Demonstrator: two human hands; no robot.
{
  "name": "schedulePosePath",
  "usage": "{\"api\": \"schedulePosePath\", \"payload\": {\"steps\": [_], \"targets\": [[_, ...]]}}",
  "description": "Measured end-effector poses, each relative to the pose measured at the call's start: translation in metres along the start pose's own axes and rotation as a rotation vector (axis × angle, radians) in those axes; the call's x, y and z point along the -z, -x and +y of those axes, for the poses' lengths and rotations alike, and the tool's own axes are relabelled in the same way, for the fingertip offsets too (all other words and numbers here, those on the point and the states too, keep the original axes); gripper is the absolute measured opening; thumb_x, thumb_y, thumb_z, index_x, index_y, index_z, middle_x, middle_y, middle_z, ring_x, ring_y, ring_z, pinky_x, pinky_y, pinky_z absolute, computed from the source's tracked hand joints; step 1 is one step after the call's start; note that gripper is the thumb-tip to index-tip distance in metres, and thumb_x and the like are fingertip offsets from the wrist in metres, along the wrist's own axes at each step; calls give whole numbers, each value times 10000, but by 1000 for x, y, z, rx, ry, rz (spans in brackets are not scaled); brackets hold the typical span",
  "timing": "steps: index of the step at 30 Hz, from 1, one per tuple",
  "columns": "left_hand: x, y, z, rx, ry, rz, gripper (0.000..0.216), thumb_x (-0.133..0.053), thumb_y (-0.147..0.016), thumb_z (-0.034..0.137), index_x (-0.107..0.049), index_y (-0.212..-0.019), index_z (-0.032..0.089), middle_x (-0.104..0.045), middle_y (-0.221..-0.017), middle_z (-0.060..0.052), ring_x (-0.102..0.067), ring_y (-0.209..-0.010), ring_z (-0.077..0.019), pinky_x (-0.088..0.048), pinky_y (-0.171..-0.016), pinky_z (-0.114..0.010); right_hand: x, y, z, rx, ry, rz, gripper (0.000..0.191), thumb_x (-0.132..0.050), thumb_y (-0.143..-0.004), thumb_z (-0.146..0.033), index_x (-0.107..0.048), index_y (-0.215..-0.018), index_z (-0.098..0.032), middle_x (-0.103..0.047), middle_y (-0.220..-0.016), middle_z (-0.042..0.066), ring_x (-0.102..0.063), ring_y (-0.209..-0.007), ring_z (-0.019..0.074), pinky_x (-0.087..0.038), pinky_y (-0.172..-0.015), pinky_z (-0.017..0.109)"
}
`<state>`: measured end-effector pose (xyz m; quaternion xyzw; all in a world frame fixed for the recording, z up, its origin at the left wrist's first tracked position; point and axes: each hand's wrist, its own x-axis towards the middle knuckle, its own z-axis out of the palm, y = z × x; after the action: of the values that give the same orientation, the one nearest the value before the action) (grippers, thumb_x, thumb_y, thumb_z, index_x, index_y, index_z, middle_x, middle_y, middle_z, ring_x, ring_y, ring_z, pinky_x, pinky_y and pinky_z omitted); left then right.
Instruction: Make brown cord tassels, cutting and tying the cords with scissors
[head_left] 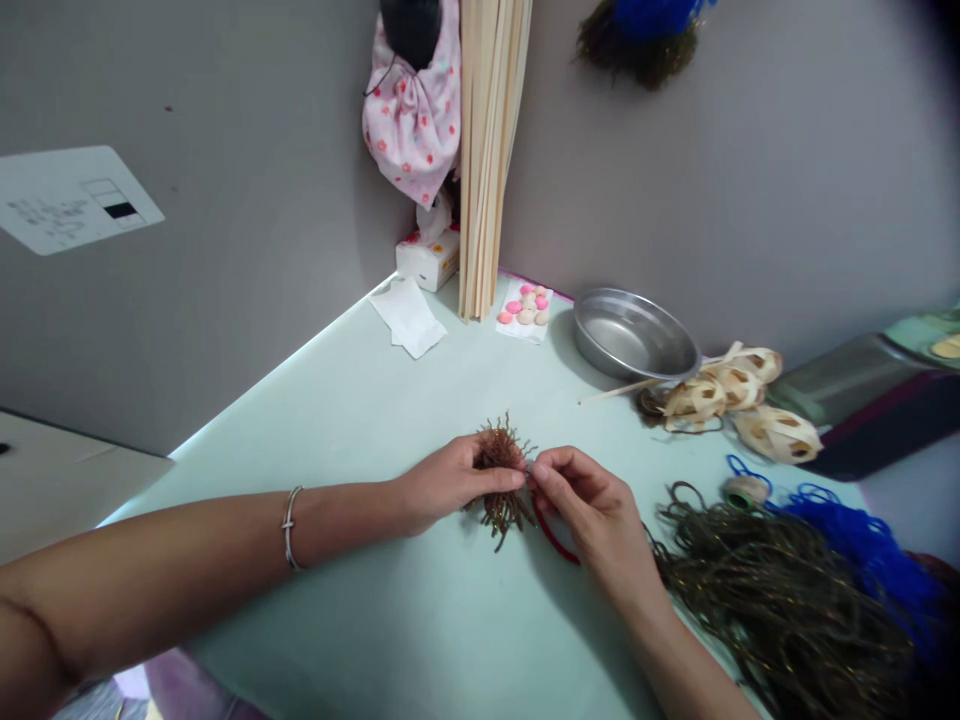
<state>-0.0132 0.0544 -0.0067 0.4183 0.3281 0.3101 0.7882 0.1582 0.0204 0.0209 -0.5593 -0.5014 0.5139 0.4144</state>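
Near the middle of the table, my left hand (454, 480) is closed around a brown yarn bundle (501, 450) with gold glints. Its loose ends stick out above and below the fingers. My right hand (592, 500) is at the bundle's right side, thumb and forefinger pinched together. What the pinch holds is too small to make out. A thin curved red piece (556, 540) shows below the right fingers, partly covered by the hand; I cannot tell whether it is a cord or a handle.
A dark yarn heap (780, 590) and blue yarn (855, 530) lie right. Behind are a metal bowl (637, 335), woven strip balls (780, 435), pink and cream pieces (527, 304), upright wooden strips (484, 150), white paper (409, 318) and a tissue pack (427, 260). Grey partitions enclose the corner.
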Motion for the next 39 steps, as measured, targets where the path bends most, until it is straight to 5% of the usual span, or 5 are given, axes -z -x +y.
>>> {"api": "schedulePosePath", "payload": {"steps": [7,18,39], "targets": [[-2,0,2,33,57,-16,375,-804,-703,431,-615,-861,148,-607,-803,-19,-582,-773,-142,-428,-774,-285,1,-1,2,-8,-98,19,217,-796,-742,-380,-708,-823,-199,-669,-720,14,-569,-616,142,-478,-601,266],[-7,2,11,44,94,28,274,-774,-697,346,-599,-777,151,-530,-749,11,-492,-720,-109,-378,-709,-253,-2,4,3,13,-80,24,175,-742,-800,-322,-647,-879,-199,-567,-717,-25,-467,-629,115,-369,-581,226],[-5,0,7,90,122,39,322,-787,-714,377,-639,-865,134,-594,-789,-15,-539,-747,-125,-400,-738,-265,-5,6,0,18,-83,22,164,-717,-811,-308,-627,-898,-202,-535,-737,-26,-457,-648,122,-368,-593,232]]}}
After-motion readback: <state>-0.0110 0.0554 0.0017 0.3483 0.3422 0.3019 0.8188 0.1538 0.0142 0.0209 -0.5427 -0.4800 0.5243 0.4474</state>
